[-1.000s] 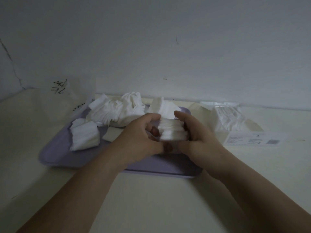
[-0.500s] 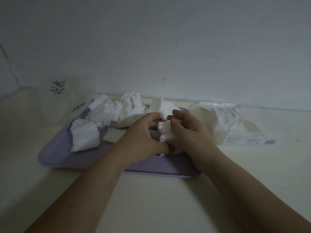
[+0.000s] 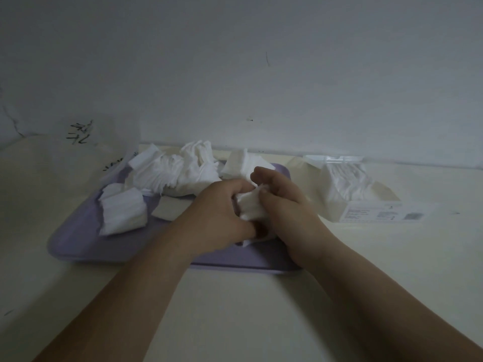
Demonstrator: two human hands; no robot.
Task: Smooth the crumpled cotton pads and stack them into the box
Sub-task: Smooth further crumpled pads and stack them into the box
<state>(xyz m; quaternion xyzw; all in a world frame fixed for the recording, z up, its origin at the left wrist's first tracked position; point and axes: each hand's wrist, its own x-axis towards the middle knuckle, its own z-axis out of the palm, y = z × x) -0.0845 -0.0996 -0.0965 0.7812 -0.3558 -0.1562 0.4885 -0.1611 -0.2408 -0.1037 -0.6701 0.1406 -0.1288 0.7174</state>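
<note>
A small bundle of white cotton pads (image 3: 249, 206) sits between both hands above the right part of a lilac tray (image 3: 78, 246). My left hand (image 3: 217, 218) grips the bundle from the left with curled fingers. From the right, my right hand (image 3: 287, 205) pinches its top edge. More crumpled pads lie on the tray: a heap at the back (image 3: 177, 173), a small stack at the left (image 3: 122, 211), another clump behind my hands (image 3: 240, 164). The clear plastic box (image 3: 358, 194), partly filled with pads, stands to the right of the tray.
A flat cream card (image 3: 167, 210) lies on the tray near the left stack. A translucent plastic bag with black writing (image 3: 86, 142) leans at the back left. The wall runs close behind the tray and box. The pale tabletop (image 3: 235, 309) stretches toward me.
The neat stack held flat between both hands has been turned and squeezed into a tighter bundle. My right fingers moved from its right side to pinch its top.
</note>
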